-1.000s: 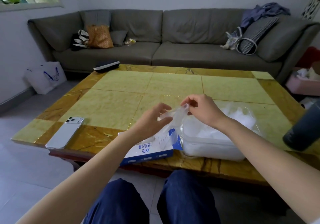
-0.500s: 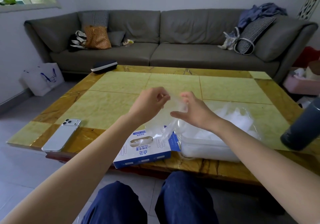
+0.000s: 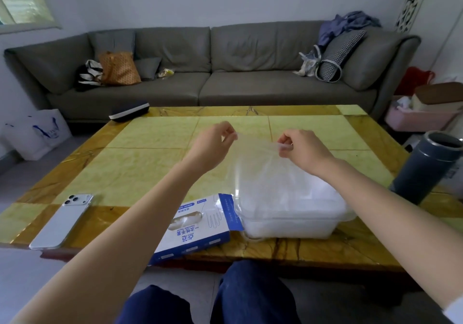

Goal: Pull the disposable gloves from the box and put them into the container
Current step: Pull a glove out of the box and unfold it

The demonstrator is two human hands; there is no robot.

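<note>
Yellow tabletop (image 3: pixel 150 168) is carrying the box (image 3: pixel 198 233) at 6 o'clock; the left hand (image 3: pixel 213 145) and right hand (image 3: pixel 303 150) are each pinching a corner of a clear glove (image 3: pixel 253 163), hanging spread above the container (image 3: pixel 300 221) at 5 o'clock; lowering it flat before releasing is looking wisest

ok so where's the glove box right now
In the head view the glove box lies flat at the table's near edge, centre-left, right beside the clear container on its right, with the phone further left.
</note>
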